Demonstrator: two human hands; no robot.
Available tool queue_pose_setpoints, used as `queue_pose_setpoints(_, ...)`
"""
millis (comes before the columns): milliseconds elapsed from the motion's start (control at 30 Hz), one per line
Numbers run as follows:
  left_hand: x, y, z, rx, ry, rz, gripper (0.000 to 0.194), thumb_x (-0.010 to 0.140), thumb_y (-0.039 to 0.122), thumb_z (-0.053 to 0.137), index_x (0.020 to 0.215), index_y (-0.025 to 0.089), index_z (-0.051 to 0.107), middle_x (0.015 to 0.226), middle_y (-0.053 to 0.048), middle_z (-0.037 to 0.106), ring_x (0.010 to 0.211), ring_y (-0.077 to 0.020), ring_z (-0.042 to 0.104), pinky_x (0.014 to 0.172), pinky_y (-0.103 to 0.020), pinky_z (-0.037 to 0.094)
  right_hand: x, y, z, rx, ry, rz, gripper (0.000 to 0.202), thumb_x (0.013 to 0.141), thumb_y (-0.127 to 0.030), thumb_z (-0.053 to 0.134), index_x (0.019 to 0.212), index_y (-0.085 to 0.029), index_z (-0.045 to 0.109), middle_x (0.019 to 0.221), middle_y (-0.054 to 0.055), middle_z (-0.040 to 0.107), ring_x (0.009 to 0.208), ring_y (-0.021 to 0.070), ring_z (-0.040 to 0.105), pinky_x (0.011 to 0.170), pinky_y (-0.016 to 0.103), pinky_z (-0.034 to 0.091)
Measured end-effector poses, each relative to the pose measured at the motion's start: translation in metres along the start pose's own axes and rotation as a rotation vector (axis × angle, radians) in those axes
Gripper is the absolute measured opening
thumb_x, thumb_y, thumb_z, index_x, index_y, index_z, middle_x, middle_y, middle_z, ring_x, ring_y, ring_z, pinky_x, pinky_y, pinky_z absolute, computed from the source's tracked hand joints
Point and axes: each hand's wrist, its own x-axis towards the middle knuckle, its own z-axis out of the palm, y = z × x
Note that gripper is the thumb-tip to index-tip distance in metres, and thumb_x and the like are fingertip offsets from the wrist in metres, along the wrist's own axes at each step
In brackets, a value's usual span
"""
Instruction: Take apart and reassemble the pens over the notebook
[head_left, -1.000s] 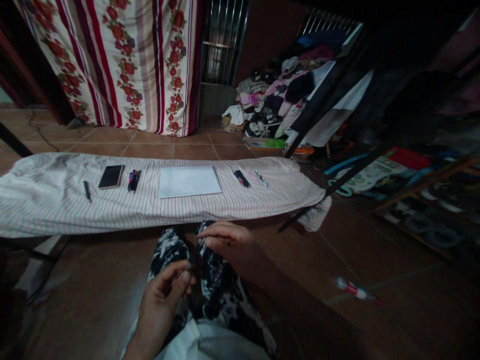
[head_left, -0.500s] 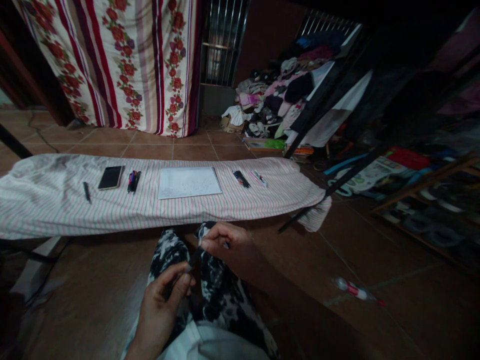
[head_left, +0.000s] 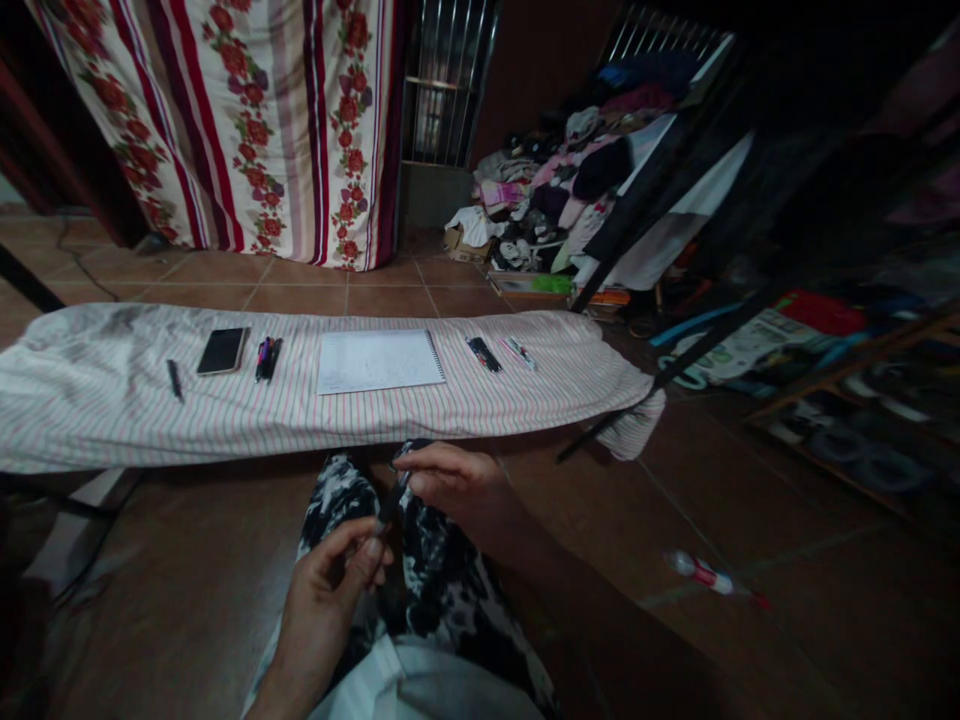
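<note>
A slim dark pen is pinched between the thumb and fingers of my left hand, tilted up and to the right above my knees. My right hand is at the pen's upper end, its fingers stretched out rather than curled round it. They touch or nearly touch that end; the exact contact is hard to see. Beyond my hands, a spiral notebook with faint marks lies on a striped cloth.
On the cloth are a dark pen, a phone, several pens, a dark bundle of pens and a pale bundle. A plastic bottle lies on the tiled floor. Clothes are heaped at the back.
My right fingers have straightened from a pinch on the pen's upper end, and more of that end now shows. My left hand keeps hold of the pen.
</note>
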Motion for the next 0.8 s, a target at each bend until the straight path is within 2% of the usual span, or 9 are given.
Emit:
queue_pose_setpoints(100, -0.0025, 0.0024, 0.0029, -0.021, 0.042, -0.017, 0.035, 0.068, 0.047, 0.07, 0.084, 0.016, 0.07, 0.062, 0.0, 0.063, 0.055, -0.0119, 0.053, 0.055, -0.022, 0.044, 0.0005, 0.0039, -0.0016, -0.015, 0.009, -0.05, 0.02, 0.08, -0.033, 0.062, 0.092, -0.021, 0.072, 0.09, 0.005, 0.067, 0.083, 0.0149, 0.062, 0.07, 0.026, 0.048)
queue_pose_setpoints(267, -0.0046, 0.0052, 0.0054, -0.004, 0.048, -0.018, 0.036, 0.066, 0.048, 0.07, 0.083, 0.016, 0.07, 0.062, 0.0, 0.063, 0.055, -0.0129, 0.053, 0.056, -0.023, 0.045, 0.0, 0.0019, -0.0006, -0.031, 0.032, -0.019, 0.016, 0.078, -0.031, 0.064, 0.086, -0.019, 0.072, 0.083, 0.004, 0.066, 0.077, 0.0135, 0.062, 0.066, 0.024, 0.047)
queue_pose_setpoints(433, -0.005, 0.0033, 0.0059, 0.029, 0.083, 0.0, 0.038, 0.065, 0.049, 0.071, 0.084, 0.017, 0.07, 0.063, -0.001, 0.064, 0.056, -0.014, 0.054, 0.059, -0.025, 0.047, -0.001, -0.0012, 0.0042, -0.028, 0.089, 0.088, 0.02, 0.073, -0.036, 0.067, 0.075, -0.016, 0.067, 0.067, 0.001, 0.064, 0.057, 0.0095, 0.056, 0.052, 0.02, 0.042)
queue_pose_setpoints(533, -0.0043, 0.0018, 0.0052, 0.045, 0.087, 0.005, 0.037, 0.065, 0.049, 0.071, 0.083, 0.017, 0.07, 0.063, -0.001, 0.064, 0.056, -0.0142, 0.055, 0.059, -0.025, 0.047, -0.001, -0.0008, 0.0061, -0.065, 0.116, 0.092, 0.02, 0.072, -0.036, 0.067, 0.071, -0.016, 0.064, 0.06, -0.002, 0.06, 0.051, 0.0074, 0.051, 0.047, 0.019, 0.039)
queue_pose_setpoints(633, -0.0033, 0.0014, 0.004, 0.055, 0.066, 0.009, 0.037, 0.065, 0.049, 0.071, 0.083, 0.017, 0.07, 0.062, -0.001, 0.065, 0.055, -0.0142, 0.055, 0.058, -0.025, 0.047, -0.001, 0.0022, 0.006, -0.07, 0.102, 0.062, 0.018, 0.073, -0.035, 0.067, 0.075, -0.017, 0.066, 0.067, -0.001, 0.062, 0.056, 0.0081, 0.054, 0.053, 0.019, 0.042)
queue_pose_setpoints(800, -0.0035, 0.0031, 0.0033, 0.024, 0.059, -0.007, 0.038, 0.064, 0.05, 0.071, 0.082, 0.016, 0.07, 0.062, -0.002, 0.065, 0.055, -0.0143, 0.055, 0.056, -0.024, 0.046, -0.0015, 0.0081, 0.0039, 0.03, 0.037, 0.026, 0.029, 0.076, -0.037, 0.064, 0.097, -0.018, 0.07, 0.082, 0.003, 0.065, 0.071, 0.0119, 0.06, 0.061, 0.022, 0.048)
